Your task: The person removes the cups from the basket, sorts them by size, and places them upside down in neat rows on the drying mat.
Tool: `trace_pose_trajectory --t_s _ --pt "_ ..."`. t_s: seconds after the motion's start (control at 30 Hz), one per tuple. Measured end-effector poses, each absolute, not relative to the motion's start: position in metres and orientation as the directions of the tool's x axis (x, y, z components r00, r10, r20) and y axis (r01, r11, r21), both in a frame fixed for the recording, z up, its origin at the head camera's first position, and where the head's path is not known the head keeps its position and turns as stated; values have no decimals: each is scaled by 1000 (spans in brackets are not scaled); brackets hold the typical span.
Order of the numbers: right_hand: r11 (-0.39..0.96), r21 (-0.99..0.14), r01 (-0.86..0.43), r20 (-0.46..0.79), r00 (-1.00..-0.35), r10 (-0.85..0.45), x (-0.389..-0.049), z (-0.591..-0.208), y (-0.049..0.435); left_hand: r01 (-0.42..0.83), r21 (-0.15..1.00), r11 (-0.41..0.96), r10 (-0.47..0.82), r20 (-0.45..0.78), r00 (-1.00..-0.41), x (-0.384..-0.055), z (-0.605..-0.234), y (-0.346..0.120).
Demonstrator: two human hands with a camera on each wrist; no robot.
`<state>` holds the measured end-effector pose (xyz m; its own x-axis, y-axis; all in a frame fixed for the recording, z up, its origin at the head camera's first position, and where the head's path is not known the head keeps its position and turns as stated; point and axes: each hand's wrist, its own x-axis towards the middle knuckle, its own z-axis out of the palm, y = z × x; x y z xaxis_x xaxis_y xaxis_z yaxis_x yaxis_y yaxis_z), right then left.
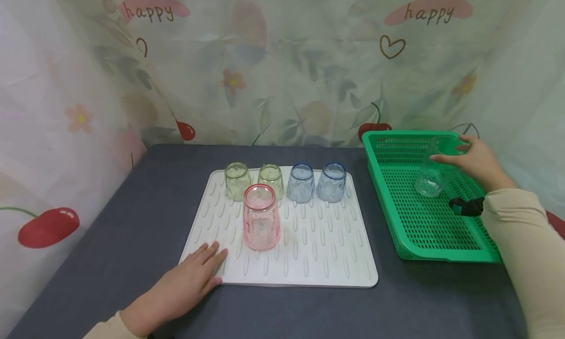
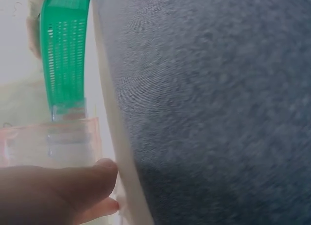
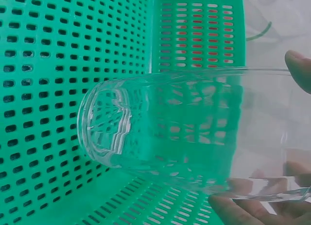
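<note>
My right hand [image 1: 478,162] grips a clear drinking glass [image 1: 430,174] near its upper end, inside the green basket [image 1: 403,241]. In the right wrist view the thumb lies on one side of the glass [image 3: 165,132] and the fingers on the other, its thick base toward the basket's perforated floor. My left hand [image 1: 185,282] rests with spread, straight fingers on the near left corner of the white ribbed mat [image 1: 318,270]. Closest to it on the mat stands a pink glass [image 1: 261,221], upside down or upright unclear from its shape.
Along the mat's far edge stand two green glasses [image 1: 237,182] and two blue glasses [image 1: 301,184] in a row. The pink glass partly overlaps one green glass in the head view. A dark grey table [image 1: 145,201] lies under everything, with a patterned curtain [image 1: 282,74] behind.
</note>
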<state>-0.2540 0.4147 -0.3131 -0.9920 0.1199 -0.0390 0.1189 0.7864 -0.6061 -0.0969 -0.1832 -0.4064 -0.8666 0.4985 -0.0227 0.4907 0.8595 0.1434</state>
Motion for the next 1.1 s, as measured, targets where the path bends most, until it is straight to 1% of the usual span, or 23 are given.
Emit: trace_pose_trajectory --t_s 0.23,0.47,0.63,0.8,0.93,1.1 --pt "790 -606 97 0 -992 123 -247 -303 413 483 163 860 487 14 -873 -99 -396 -184" --pt "744 -660 105 5 -990 144 -239 -291 410 394 213 894 403 2 -915 -104 -375 -187" --pt "709 -698 97 26 -987 160 -235 -287 409 351 265 898 360 14 -933 -107 -354 -192" --pt "654 -751 88 69 -975 210 -228 -279 400 364 320 875 361 70 -930 -110 -333 -195" --pt "643 -762 73 130 -956 263 -224 -268 388 360 354 863 341 118 -933 -111 -317 -194" --pt "606 -795 8 210 -934 288 -217 -251 370 378 375 847 318 213 -924 -107 -304 -189"
